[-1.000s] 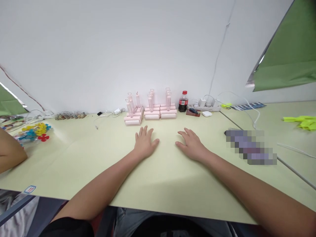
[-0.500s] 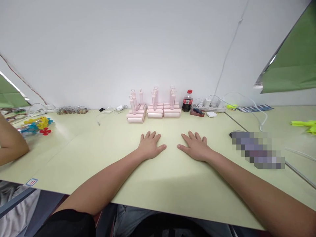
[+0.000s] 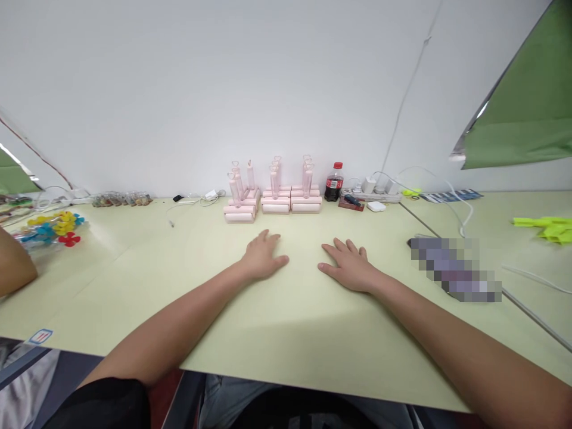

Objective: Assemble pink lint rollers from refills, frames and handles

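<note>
My left hand (image 3: 260,257) is over the pale green table (image 3: 286,333), fingers apart, with nothing in it. To its right, my right hand (image 3: 349,265) is spread low at the table top, also holding nothing. Beyond both hands, several pink boxes (image 3: 276,205) stand in stacks by the wall. Clear pink tubes with heart-shaped tops, such as the one in the middle (image 3: 274,183), stand upright on them. The left stack (image 3: 240,215) is the stack nearest to my left hand.
A cola bottle (image 3: 333,183) and a power strip (image 3: 375,195) stand by the wall. A pixelated object (image 3: 453,271) lies right of my right hand. Colourful flower shapes (image 3: 65,223) and another person's arm (image 3: 15,265) are at the left. Yellow pieces (image 3: 547,228) lie far right.
My left hand has shifted slightly forward and left relative to the table, its fingers looking less flat. The right hand's fingers have moved slightly. The whole view has shifted a little.
</note>
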`<state>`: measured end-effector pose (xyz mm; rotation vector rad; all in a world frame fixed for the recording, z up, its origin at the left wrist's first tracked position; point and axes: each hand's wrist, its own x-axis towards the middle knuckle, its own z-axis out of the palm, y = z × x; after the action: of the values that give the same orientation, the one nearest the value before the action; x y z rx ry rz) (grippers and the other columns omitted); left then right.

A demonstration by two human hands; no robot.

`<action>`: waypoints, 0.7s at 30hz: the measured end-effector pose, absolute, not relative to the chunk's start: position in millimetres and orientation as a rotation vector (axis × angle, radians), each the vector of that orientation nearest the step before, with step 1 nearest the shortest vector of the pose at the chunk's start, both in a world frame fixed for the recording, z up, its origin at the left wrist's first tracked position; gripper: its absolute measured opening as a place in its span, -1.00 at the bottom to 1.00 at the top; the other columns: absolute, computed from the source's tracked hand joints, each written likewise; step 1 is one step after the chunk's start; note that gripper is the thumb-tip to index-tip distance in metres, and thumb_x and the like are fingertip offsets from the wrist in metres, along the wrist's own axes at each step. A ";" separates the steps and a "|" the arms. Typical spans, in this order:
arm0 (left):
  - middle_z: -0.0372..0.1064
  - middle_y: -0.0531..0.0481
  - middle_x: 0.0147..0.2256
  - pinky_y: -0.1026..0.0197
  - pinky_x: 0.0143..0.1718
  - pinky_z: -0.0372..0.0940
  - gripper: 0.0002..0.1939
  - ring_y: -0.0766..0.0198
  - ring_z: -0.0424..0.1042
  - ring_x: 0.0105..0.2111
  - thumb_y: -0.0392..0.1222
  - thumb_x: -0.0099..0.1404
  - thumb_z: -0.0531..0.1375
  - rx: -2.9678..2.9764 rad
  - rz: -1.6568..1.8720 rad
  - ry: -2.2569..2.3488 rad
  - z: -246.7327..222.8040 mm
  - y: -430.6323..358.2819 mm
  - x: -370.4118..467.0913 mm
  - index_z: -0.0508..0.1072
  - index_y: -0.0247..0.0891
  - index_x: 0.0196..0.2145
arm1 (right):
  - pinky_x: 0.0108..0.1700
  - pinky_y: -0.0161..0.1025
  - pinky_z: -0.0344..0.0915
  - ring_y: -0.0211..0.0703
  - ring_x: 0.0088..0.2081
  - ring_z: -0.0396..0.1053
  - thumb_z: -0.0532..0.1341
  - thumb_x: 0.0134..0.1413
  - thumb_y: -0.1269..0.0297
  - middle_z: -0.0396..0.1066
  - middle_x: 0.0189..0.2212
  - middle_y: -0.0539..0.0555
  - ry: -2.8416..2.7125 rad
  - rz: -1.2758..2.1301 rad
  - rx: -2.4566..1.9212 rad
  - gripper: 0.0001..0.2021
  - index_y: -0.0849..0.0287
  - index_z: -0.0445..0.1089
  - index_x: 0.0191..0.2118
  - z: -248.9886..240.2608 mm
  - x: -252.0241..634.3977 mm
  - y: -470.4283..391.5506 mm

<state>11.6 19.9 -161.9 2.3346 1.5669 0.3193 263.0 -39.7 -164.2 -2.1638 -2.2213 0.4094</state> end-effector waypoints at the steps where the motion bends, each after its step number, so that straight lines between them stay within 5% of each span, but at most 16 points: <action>1: -0.16 -0.28 0.36 -0.14 0.25 -0.01 -0.22 -0.15 -0.02 0.32 0.20 0.19 0.15 2.261 0.383 1.638 -155.5 28.4 8.0 0.14 -0.14 0.29 | 0.29 0.34 -0.27 0.44 0.39 -0.36 -0.09 0.21 -0.19 -0.25 0.42 0.26 -2.229 0.413 -2.152 -0.27 0.10 0.00 0.38 -164.1 263.0 -40.4; 6: -0.25 -0.20 0.35 -0.16 0.23 0.02 -0.24 -0.20 -0.07 0.32 0.10 0.18 0.17 1.959 0.827 2.059 -113.9 80.9 -10.3 0.07 0.02 0.31 | 0.30 0.33 -0.27 0.43 0.39 -0.36 -0.09 0.21 -0.17 -0.24 0.42 0.25 -2.247 0.425 -2.141 -0.29 0.08 0.01 0.37 -162.6 262.9 -42.4; 10: -0.20 -0.18 0.35 -0.23 0.20 -0.01 -0.29 -0.24 -0.09 0.31 0.19 0.22 0.08 1.900 0.651 2.142 -103.4 112.4 -14.8 0.09 0.06 0.30 | 0.30 0.33 -0.27 0.43 0.39 -0.36 -0.08 0.21 -0.18 -0.25 0.42 0.25 -2.265 0.435 -2.135 -0.28 0.09 0.00 0.37 -160.2 262.2 -43.8; 15: 0.02 -0.31 0.26 -0.31 0.16 -0.06 -0.39 -0.27 -0.09 0.28 0.24 0.23 0.01 2.022 0.388 2.212 -120.0 120.1 -14.0 0.32 -0.10 0.13 | 0.30 0.32 -0.28 0.44 0.38 -0.36 -0.07 0.21 -0.18 -0.26 0.42 0.25 -2.287 0.445 -2.105 -0.28 0.09 -0.01 0.38 -158.6 261.3 -45.4; 21: 0.14 -0.39 0.13 -0.21 0.11 0.08 -0.27 -0.26 0.11 0.17 -0.02 0.15 0.15 2.284 0.492 2.124 -128.3 71.4 21.7 0.14 -0.24 0.26 | 0.30 0.35 -0.26 0.46 0.38 -0.34 0.00 0.20 -0.14 -0.19 0.42 0.24 -2.248 0.455 -2.070 -0.29 0.12 0.03 0.37 -162.8 259.1 -42.9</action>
<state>21.7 71.4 -128.3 2.2843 2.1236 0.4921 259.1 -42.9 -162.8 -2.0699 -2.2477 0.4547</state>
